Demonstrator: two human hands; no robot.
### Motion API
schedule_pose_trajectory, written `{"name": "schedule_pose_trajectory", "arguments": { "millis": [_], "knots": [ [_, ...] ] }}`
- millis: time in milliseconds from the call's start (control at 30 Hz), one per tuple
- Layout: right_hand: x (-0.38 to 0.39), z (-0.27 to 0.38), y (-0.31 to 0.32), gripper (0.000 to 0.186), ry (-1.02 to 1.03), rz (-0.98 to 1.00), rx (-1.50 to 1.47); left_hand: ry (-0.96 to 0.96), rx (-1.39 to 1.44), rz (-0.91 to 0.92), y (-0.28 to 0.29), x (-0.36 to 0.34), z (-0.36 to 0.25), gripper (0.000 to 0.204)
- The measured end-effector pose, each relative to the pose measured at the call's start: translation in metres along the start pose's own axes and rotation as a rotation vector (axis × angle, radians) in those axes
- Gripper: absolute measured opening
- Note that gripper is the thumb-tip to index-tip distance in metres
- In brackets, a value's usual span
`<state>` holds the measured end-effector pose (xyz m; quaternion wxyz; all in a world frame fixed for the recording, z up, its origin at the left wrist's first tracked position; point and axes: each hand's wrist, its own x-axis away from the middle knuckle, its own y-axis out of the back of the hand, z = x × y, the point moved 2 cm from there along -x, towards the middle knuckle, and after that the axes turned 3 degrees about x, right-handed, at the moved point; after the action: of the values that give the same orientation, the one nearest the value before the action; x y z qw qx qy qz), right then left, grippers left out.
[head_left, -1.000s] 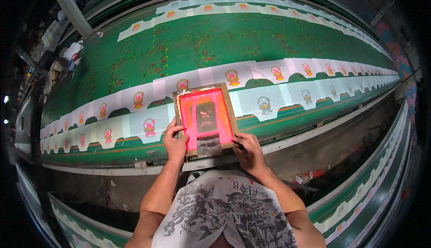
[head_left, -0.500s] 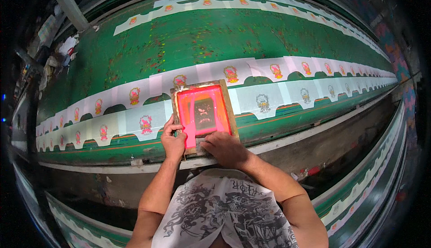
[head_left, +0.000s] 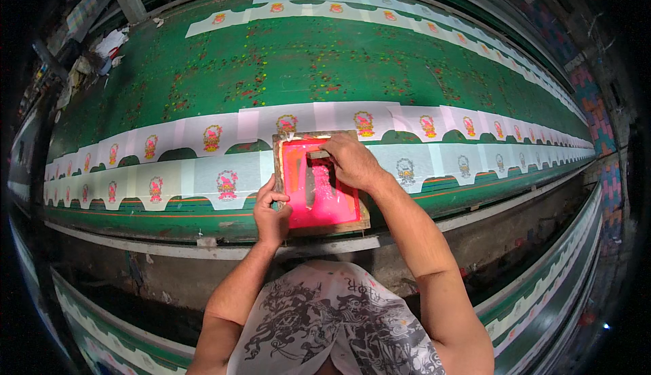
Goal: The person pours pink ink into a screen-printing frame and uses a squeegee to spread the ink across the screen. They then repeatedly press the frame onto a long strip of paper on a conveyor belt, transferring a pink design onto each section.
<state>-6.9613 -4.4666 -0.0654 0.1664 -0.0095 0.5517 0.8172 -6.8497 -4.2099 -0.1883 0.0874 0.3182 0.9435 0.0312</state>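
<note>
A wooden-framed printing screen [head_left: 324, 222] with a pink mesh lies flat on a strip of white cloth pieces on the long green table [head_left: 285, 70]. My left hand [head_left: 270, 212] grips the frame's left edge near its lower corner. My right hand [head_left: 349, 160] is closed on a small squeegee [head_left: 316, 154] at the far end of the pink mesh. Printed cloth pieces [head_left: 227, 184] with red and yellow motifs lie to the left of the screen; pieces [head_left: 405, 169] to its right carry a paler motif.
A second row of printed white pieces [head_left: 380, 14] runs along the table's far side. Rags and clutter [head_left: 108, 46] sit at the far left end. Another green table edge [head_left: 542, 293] curves at lower right. My patterned shirt [head_left: 332, 327] fills the bottom.
The screen sits one piece further along the strip. My right hand has left the frame's near right edge, crossed onto the mesh and reached its far end with the squeegee.
</note>
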Motion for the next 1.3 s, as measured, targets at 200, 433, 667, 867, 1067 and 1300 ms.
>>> {"name": "schedule_pose_trajectory", "arguments": {
  "millis": [200, 433, 667, 867, 1067, 1300],
  "knots": [
    [-0.001, 0.000, -0.009, 0.033, 0.029, -0.096, -0.054, -0.093, -0.069, 0.018, 0.001, 0.000, -0.002, 0.029],
    [0.053, 0.044, -0.027, 0.030, 0.090, -0.177, -0.001, -0.134, -0.114, 0.016, 0.001, 0.001, -0.003, 0.029],
    [0.113, 0.093, -0.036, 0.037, -0.010, -0.142, -0.053, -0.155, -0.114, 0.026, -0.002, 0.001, -0.001, 0.033],
    [0.102, 0.079, -0.002, 0.041, 0.056, 0.128, -0.117, -0.191, -0.120, 0.029, 0.002, 0.000, 0.001, 0.035],
    [0.024, 0.029, 0.008, 0.045, 0.052, 0.086, -0.135, -0.099, -0.079, 0.052, 0.001, -0.001, -0.006, 0.023],
    [0.016, 0.029, -0.008, 0.049, 0.012, -0.061, 0.035, -0.087, -0.067, 0.043, -0.001, -0.001, -0.008, 0.023]
  ]
}}
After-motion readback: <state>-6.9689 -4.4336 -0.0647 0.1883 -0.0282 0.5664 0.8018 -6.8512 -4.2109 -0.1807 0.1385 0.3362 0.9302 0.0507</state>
